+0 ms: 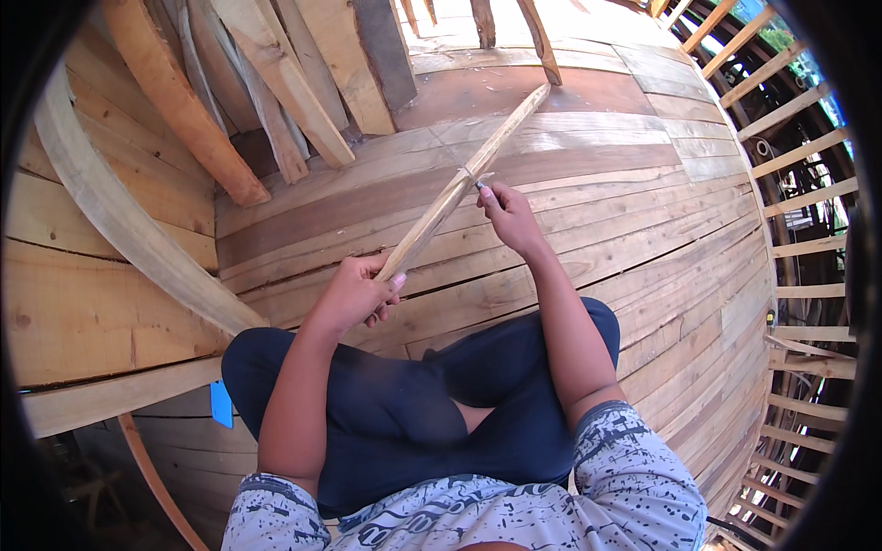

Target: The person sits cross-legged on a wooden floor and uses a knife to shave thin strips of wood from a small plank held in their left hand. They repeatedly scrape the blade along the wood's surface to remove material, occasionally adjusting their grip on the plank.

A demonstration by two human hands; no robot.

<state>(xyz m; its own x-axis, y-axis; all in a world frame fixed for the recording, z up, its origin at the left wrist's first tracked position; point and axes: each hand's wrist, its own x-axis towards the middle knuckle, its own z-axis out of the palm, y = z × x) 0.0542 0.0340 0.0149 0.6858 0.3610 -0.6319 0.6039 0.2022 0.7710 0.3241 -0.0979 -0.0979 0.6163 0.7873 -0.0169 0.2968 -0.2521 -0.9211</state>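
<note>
The fingers of the left hand are clamped around the near end of a long pale stick, the thumb lying along its side. The fingers of the right hand are closed on the short handle of a knife, whose thin blade lies across the stick about midway along it. A small sliver of wood stands out from the stick beside the blade. The stick slants up and away to the right above the floor of narrow planks, its pointed far end just beside the foot of a brown post; whether they touch, I cannot tell. Below the hands are crossed legs in dark trousers. To the left, a curved grey beam sweeps down toward the knee, and several rough boards stand beyond it. Along the right runs a row of wooden slats.
</note>
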